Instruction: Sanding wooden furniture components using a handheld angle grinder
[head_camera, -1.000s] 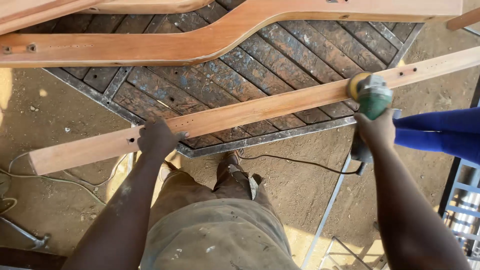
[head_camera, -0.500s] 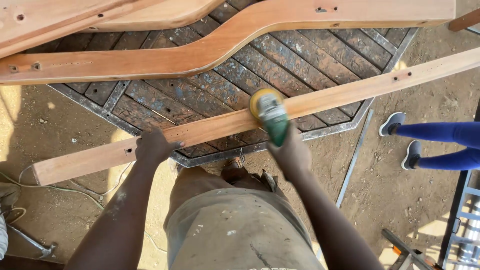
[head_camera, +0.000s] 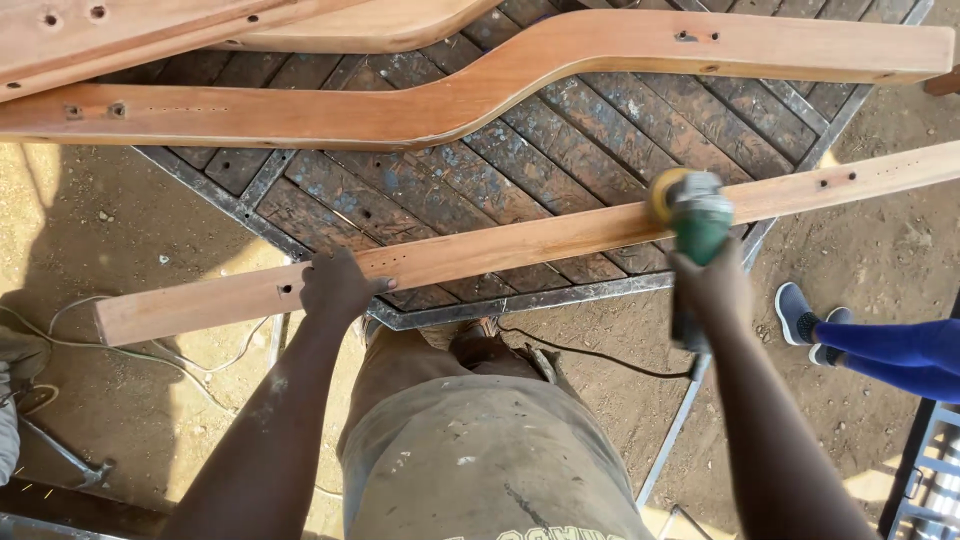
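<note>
Long wooden plank: one, lying across the frame's middle on a dark slatted metal table, long axis running from lower left up to the right edge. Left hand: pressed flat on the plank's lower-left part, fingers wrapped over its edge. Right hand: clenched around one green angle grinder, its yellow disc touching the plank right of centre. Curved wooden pieces: at least two, upper frame. Another person's blue-clad legs: lower right.
</note>
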